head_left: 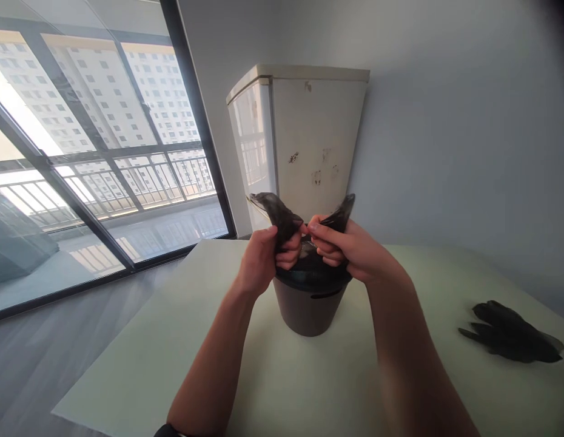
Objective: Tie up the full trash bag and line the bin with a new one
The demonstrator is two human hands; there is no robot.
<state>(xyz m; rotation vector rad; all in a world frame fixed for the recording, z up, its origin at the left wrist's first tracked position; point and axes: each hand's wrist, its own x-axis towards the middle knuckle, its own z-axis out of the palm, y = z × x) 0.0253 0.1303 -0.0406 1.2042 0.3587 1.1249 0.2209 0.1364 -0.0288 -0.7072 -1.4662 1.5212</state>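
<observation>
A dark trash can with a black rim stands upright on the pale green table. Over its opening is a black plastic bag, bunched up in both of my hands. My left hand is closed around one gathered end, which sticks up and to the left. With fingers curled, my right hand grips the other end, which points up to the right. The two hands almost meet above the can. Most of the can's inside is hidden by the hands and the plastic.
At the right of the table lies a flat black bundle, whose kind I cannot make out. Behind the table stands a worn white refrigerator against the wall. Glass sliding doors to a balcony are on the left.
</observation>
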